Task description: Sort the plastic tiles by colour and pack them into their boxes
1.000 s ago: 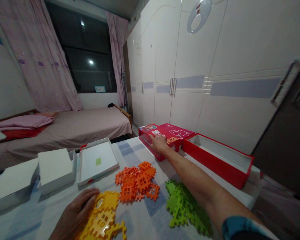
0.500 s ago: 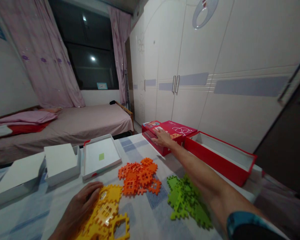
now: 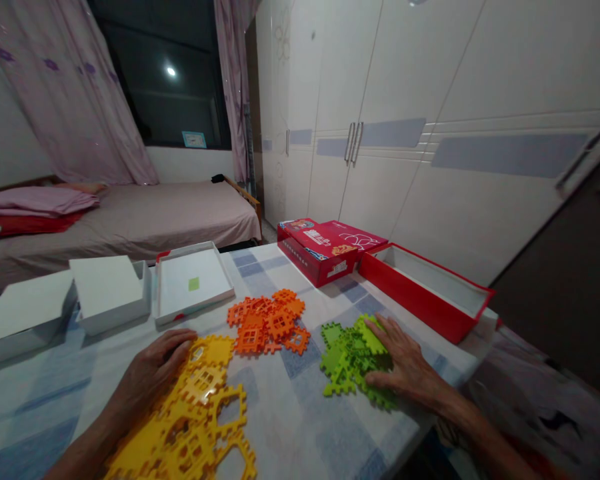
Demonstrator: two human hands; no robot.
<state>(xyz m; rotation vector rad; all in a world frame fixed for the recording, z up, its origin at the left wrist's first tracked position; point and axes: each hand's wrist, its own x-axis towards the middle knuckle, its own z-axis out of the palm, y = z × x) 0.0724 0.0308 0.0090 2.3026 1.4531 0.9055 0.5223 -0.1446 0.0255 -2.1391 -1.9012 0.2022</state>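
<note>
My left hand [image 3: 163,363] rests along the upper left edge of a heap of yellow plastic interlocking building pieces [image 3: 205,383], fingers loosely bent and lying on them. On the right, my right hand [image 3: 400,353] lies over the side of a pile of green interlocking pieces [image 3: 347,357]. Its thumb is spread away from the fingers, and the fingertips touch a light green piece at the top. Between the two hands, a little farther back, sits a pile of orange interlocking pieces [image 3: 267,320], some with window-like grids. No hand touches it.
A red printed box [image 3: 315,247] and a long open red box [image 3: 415,293] stand at the table's back right. White boxes [image 3: 110,293] and a shallow white lid [image 3: 195,283] are at the left. The table has a checked cloth [image 3: 300,427]; behind it are a bed [image 3: 180,213] and wardrobe.
My right hand has come back from the red printed box to the green pile. The left hand stays by the yellow pieces. The view has tipped down somewhat.
</note>
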